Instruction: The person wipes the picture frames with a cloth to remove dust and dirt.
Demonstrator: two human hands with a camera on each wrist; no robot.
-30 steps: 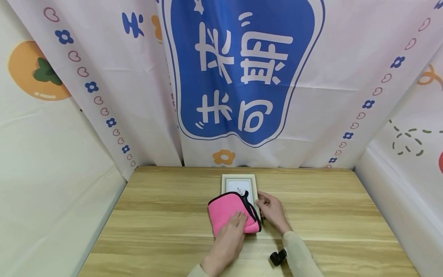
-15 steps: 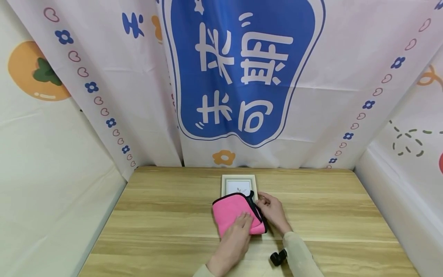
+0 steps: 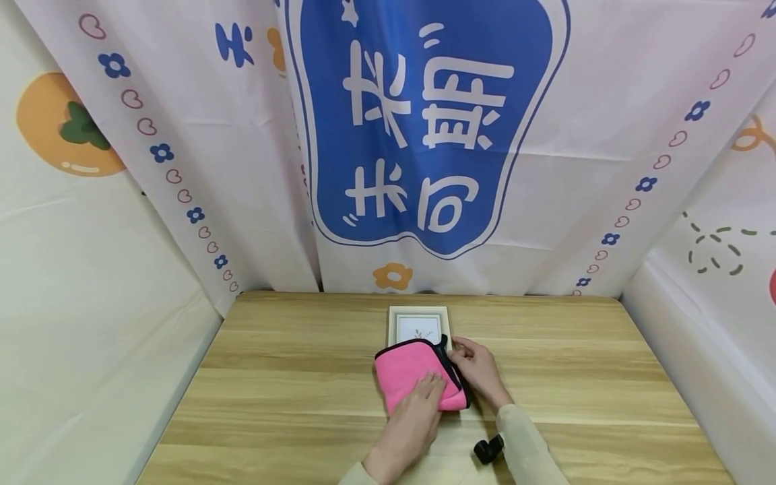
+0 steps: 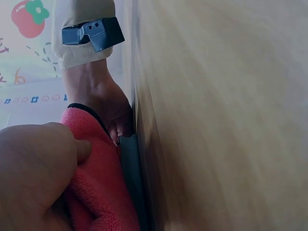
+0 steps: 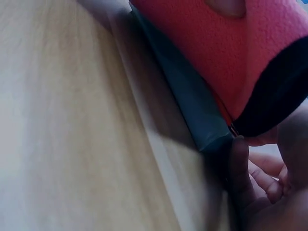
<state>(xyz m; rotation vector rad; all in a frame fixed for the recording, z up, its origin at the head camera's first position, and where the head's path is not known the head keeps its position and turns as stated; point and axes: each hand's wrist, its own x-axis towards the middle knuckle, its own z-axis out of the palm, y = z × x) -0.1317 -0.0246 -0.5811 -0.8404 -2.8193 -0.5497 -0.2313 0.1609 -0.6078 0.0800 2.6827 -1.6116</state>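
A pink folded cloth (image 3: 412,377) with black edging lies over the lower part of a cream picture frame (image 3: 393,327) on the table. My left hand (image 3: 411,417) presses on the cloth with its fingers laid along it; in the left wrist view the hand (image 4: 33,173) sits on the cloth's fuzzy surface (image 4: 103,178). My right hand (image 3: 481,370) pinches the frame's right edge. The right wrist view has the thumb of the right hand (image 5: 264,187) at the corner of the frame's greenish side (image 5: 187,96). The cloth hides much of the picture.
The wooden table (image 3: 291,364) carries the frame near its back edge. A printed curtain (image 3: 582,202) hangs right behind the table, with light fabric walls at both sides. A black wrist camera (image 3: 488,450) shows by the right sleeve (image 3: 527,444).
My left hand and the cloth have slid a little to the right over the frame, most of it in the first half second. My right hand has stayed at the frame's edge.
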